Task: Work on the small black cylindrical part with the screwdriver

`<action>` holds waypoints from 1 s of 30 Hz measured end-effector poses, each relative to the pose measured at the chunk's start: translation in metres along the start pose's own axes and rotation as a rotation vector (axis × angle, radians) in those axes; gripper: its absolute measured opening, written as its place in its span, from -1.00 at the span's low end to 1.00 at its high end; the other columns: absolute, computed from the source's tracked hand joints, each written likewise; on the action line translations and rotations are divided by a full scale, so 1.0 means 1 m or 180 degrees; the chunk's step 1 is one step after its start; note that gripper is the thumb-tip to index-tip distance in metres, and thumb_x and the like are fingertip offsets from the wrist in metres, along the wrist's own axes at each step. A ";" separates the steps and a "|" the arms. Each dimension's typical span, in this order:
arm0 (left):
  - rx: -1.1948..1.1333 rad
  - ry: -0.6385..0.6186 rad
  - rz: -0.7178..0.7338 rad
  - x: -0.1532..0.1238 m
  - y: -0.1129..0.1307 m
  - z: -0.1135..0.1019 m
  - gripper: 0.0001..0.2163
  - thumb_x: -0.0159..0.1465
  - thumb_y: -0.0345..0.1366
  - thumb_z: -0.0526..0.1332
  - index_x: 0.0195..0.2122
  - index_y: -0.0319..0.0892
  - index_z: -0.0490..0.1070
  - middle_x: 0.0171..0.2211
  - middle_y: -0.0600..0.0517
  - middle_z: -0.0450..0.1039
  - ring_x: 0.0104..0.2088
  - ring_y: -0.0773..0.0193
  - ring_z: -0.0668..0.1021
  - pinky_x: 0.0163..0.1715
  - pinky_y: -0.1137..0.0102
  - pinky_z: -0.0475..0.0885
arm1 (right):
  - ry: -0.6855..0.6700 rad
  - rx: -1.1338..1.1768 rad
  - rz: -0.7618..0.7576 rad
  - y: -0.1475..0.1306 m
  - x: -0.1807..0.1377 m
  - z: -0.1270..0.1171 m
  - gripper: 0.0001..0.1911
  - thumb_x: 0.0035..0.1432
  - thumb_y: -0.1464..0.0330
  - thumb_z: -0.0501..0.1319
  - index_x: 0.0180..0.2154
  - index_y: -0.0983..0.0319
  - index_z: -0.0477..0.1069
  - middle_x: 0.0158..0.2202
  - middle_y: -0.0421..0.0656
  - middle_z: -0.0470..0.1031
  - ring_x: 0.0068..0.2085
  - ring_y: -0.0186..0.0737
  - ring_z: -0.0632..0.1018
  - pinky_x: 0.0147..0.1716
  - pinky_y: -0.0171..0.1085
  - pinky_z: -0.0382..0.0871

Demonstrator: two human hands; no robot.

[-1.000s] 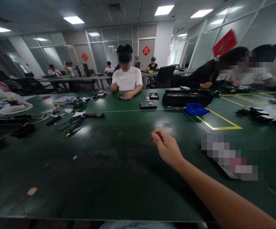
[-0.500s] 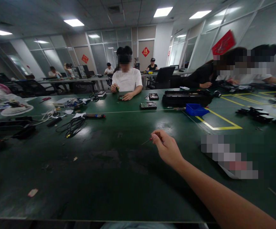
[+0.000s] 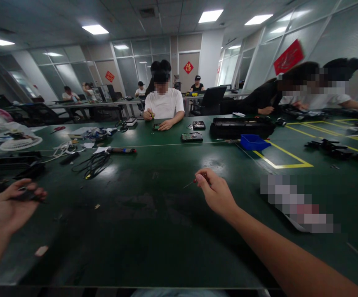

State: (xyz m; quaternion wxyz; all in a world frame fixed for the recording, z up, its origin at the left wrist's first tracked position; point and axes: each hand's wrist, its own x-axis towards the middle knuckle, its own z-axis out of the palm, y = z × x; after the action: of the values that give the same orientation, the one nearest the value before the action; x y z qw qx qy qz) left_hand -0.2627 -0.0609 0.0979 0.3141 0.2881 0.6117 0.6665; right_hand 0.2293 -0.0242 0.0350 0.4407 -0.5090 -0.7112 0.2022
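Note:
My right hand [image 3: 216,192] hovers over the middle of the green table [image 3: 154,231], fingers pinched on a small red-handled screwdriver [image 3: 194,180] whose thin shaft points left. My left hand [image 3: 10,206] is at the left edge of view, palm up, with its fingers curled round a small dark object [image 3: 24,196] that I cannot make out. The tabletop between my hands is bare apart from scraps.
Black cables [image 3: 94,163] and dark devices lie at the left. A hard drive [image 3: 191,137], a black case [image 3: 241,126] and a blue bin [image 3: 255,142] sit further off. A person in a white shirt [image 3: 165,103] works opposite; other people sit at the right.
My left hand has come into view at the lower left, holding a small dark object. My right hand with the screwdriver has stayed almost still.

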 end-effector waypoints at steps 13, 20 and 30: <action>-0.0365 -0.2552 -0.0936 -0.108 -0.066 0.177 -0.83 0.02 -0.45 0.13 -0.34 -0.26 0.42 -0.45 -0.01 0.33 -0.42 0.27 0.41 -0.34 0.38 0.38 | 0.0225 0.0332 0.0174 0.004 -0.001 -0.002 -0.74 0.39 0.17 0.04 -0.21 0.17 0.39 -0.36 -0.15 0.51 -0.33 -0.19 0.53 -0.35 -0.22 0.35; 0.1293 -0.3005 0.0216 -0.153 -0.077 0.236 -0.49 0.06 -0.56 0.18 0.07 -0.16 0.29 -0.16 -0.03 0.44 -0.19 0.20 0.49 -0.18 0.34 0.37 | 0.0378 0.0619 0.0249 0.003 -0.002 -0.004 -0.79 0.35 0.20 0.08 -0.24 0.16 0.36 -0.36 -0.17 0.48 -0.33 -0.19 0.51 -0.34 -0.21 0.36; 0.1585 -0.3223 0.1239 -0.162 -0.103 0.247 -0.69 0.19 -0.50 0.28 -0.05 -0.11 0.48 -0.02 -0.05 0.47 0.02 0.09 0.49 0.11 0.21 0.36 | 0.0710 0.0907 -0.0046 -0.002 -0.008 -0.006 -0.82 0.36 0.22 0.09 -0.24 0.15 0.38 -0.43 -0.21 0.44 -0.38 -0.23 0.49 -0.37 -0.23 0.37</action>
State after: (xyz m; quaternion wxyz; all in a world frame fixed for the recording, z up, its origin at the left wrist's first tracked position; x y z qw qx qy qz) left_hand 0.0372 -0.0230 0.0168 0.3617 0.7418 0.4596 0.3281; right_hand 0.2338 -0.0330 0.0363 0.5860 -0.4555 -0.6257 0.2400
